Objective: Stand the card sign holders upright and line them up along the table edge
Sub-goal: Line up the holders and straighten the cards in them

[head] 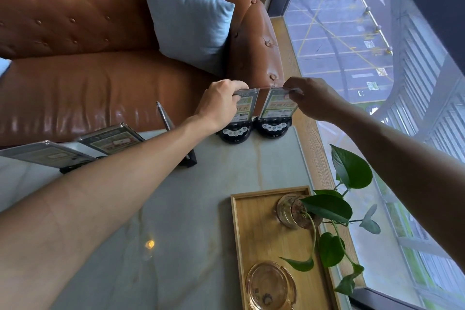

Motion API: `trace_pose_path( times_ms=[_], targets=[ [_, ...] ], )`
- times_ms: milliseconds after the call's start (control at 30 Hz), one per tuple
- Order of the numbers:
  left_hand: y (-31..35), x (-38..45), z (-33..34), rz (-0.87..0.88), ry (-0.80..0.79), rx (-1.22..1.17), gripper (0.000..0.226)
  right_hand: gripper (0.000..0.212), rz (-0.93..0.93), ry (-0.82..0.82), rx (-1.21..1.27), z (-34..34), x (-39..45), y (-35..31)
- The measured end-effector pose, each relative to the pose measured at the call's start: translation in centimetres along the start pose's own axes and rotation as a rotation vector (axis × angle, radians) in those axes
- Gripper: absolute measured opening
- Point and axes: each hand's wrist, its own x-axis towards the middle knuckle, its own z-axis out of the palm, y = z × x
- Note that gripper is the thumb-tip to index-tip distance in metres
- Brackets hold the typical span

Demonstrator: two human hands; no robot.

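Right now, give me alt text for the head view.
Both hands, left and right, pinch the tops of two upright card sign holders at the table's far edge. Two more holders lean tilted to the left.

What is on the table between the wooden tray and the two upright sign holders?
Nothing: in the head view, bare table separates the wooden tray from both upright sign holders.

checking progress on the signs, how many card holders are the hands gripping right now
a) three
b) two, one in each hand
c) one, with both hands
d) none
b: the left hand pinches the top of the left round-based holder and the right hand the right round-based holder, both upright at the table's far edge.
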Motion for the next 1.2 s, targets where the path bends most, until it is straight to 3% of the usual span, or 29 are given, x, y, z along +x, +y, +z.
trace_pose_path(
  times_ms=[333, 500, 667, 800, 900, 1000, 1200],
  targets=[
    [-0.4, -0.1, -1.3, -0.054, -0.02, 0.002, 0.032, 0.036, 0.001, -0.059, -0.134, -0.4, -0.1, -0.8],
    [-1.2, -0.8, -4.9, -0.053, 0.049, 0.011, 0.029, 0.043, -0.009, 0.112, -0.231, -0.5, -0.4, -3.2],
    [-3.2, -1.8, -10.0, -0.062, 0.045, 0.073, 0.044, 0.031, -0.104, 0.335, -0.064, -1.2, -0.5, -9.3],
    [-5.7, -3.1, -12.7, -0.093, -0.232, 0.265, 0.06, 0.02, -0.155, 0.175, 0.206, 0.5, -1.7, -16.1],
    [-7.7, -4.4, -13.2, -0.11, -0.356, 0.332, 0.056, 0.025, -0.169, -0.017, 0.145, 3.3, -2.3, -19.7],
    [-9.1, -5.5, -13.1, -0.094, -0.316, 0.277, 0.037, 0.032, -0.209, -0.151, 0.031, 6.2, -2.6, -21.6],
    [-10.1, -6.4, -12.6, -0.036, -0.21, 0.182, 0.028, 0.027, -0.205, -0.174, -0.09, 8.3, -2.7, -23.1]
  ],
)
